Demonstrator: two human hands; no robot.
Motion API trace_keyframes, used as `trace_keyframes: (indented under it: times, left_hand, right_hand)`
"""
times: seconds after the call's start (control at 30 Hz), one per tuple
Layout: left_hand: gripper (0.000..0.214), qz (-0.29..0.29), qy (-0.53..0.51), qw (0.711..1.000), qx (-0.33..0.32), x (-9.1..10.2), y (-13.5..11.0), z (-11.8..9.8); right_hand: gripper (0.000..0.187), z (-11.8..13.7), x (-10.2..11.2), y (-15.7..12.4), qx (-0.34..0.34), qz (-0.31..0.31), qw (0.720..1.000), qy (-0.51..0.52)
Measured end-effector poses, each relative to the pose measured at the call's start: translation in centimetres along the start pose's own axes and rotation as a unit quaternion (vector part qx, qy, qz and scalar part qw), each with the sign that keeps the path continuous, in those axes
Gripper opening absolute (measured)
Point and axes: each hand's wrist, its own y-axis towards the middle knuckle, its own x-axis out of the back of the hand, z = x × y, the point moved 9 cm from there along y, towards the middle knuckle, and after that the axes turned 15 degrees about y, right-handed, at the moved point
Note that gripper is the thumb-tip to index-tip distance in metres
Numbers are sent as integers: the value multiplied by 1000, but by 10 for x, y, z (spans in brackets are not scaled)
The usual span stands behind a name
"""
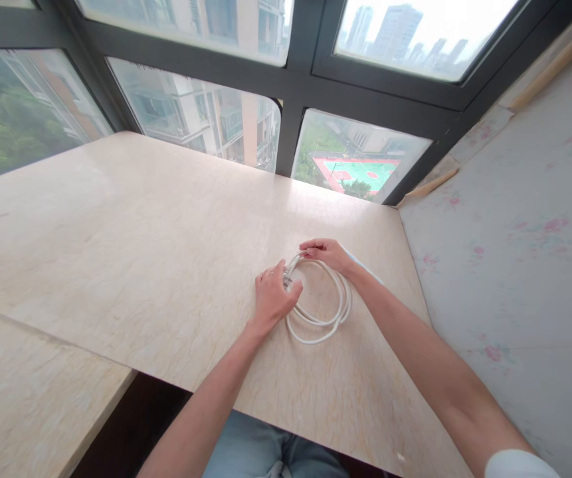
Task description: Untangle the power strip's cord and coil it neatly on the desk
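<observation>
A white cable (341,307) lies in a loose coil of several loops on the stone surface. My left hand (272,297) is at the coil's left side, fingers and thumb curved around the cable and a small grey piece (287,279), perhaps its plug. At the far side of the coil my right hand (329,253) pinches the cable between thumb and fingers. Partly hidden behind my right wrist is a thin, pale blue-white item (368,271); its kind cannot be made out.
The beige stone counter (141,245) runs up to dark-framed windows (286,126). On the right stands a wall with floral paper (515,265), its edging peeling near the window. A dark gap (131,418) opens below the front edge, beside my legs (256,448).
</observation>
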Motion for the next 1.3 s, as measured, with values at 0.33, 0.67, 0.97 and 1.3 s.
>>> trace_keyframes:
  times: [0.33, 0.67, 0.97, 1.3]
  left_hand:
    - [54, 40, -38, 975, -216, -14, 48, -29]
    - [51, 104, -96, 971, -194, -33, 52, -36]
    - [41, 98, -104, 978, -151, -27, 50, -27]
    - [34, 69, -83, 983, -151, -22, 45, -28]
  right_hand:
    - [40, 71, -51, -97, 227, 88, 874, -420]
    - [32, 11, -83, -180, 178, 95, 855, -478]
    - [23, -1, -56, -186, 193, 17, 884, -426]
    - [9, -6, -49, -179, 187, -30, 903, -385]
